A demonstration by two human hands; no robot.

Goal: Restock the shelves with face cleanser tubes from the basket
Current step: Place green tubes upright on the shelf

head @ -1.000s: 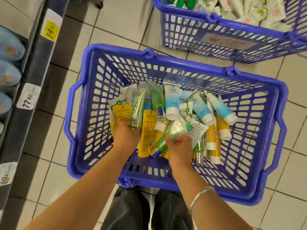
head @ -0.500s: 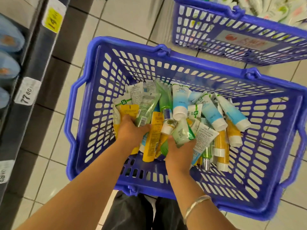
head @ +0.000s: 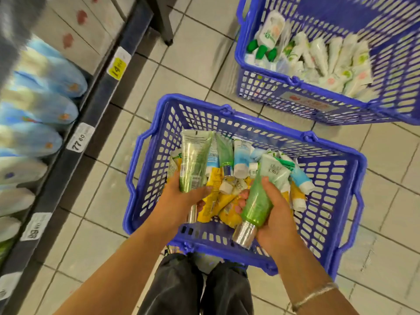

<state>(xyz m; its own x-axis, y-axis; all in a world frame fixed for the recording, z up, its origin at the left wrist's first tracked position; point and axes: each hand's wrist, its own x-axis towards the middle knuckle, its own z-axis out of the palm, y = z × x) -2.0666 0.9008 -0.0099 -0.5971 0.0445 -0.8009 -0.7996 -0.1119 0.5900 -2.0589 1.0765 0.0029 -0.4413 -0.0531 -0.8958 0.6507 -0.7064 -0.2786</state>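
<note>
A blue plastic basket [head: 336, 201] sits on the floor in front of me, holding several cleanser tubes [head: 241, 160] in green, blue, yellow and white. My left hand [head: 179, 201] grips a clear green tube [head: 193, 160] with a silver cap, lifted above the pile. My right hand [head: 275, 214] grips another green tube [head: 256, 205], silver cap pointing toward me, plus a pale green tube [head: 272, 171] behind it. The shelf [head: 68, 160] runs along the left.
The shelf holds light blue bottles [head: 45, 110] behind a dark rail with price tags [head: 80, 140]. A second blue basket [head: 295, 94] full of white tubes stands on the tiled floor at the upper right. My dark trousers [head: 195, 287] show below the basket.
Both hands have lifted out of the pile, each with a green tube in it. The view has tilted up, showing more of the shelf and the second basket.
</note>
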